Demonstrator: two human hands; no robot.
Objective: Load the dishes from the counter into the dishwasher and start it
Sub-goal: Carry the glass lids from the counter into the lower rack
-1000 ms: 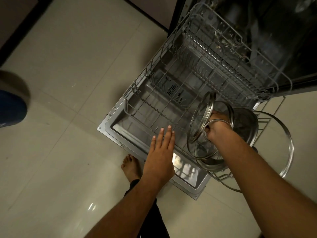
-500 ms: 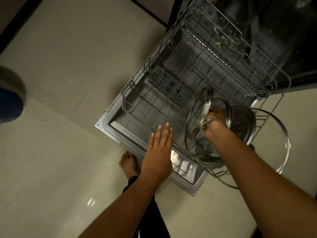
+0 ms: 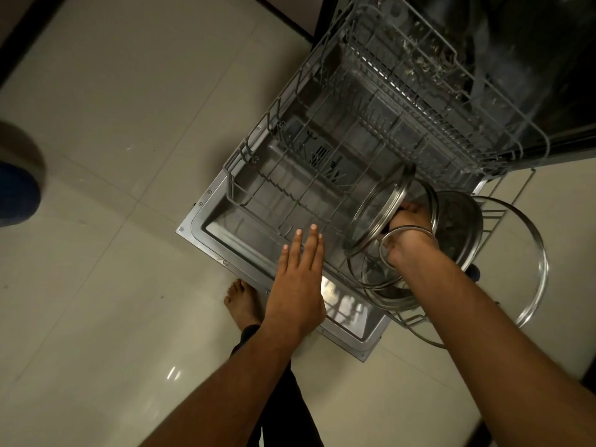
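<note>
Three glass lids (image 3: 377,214) stand in the lower rack (image 3: 290,201); right hand (image 3: 409,230) fingers grip one, left hand (image 3: 298,279) flat.

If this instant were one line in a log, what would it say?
step: loading lower rack | right hand: holds glass lid upright among lids | left hand: open, flat above rack edge

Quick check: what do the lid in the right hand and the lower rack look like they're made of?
The lid looks like clear glass with a polished steel rim: the rack wires show through its centre and the edge band glints. The lower rack appears to be grey coated wire, matte and without shine. The right hand grips the lid.
</note>
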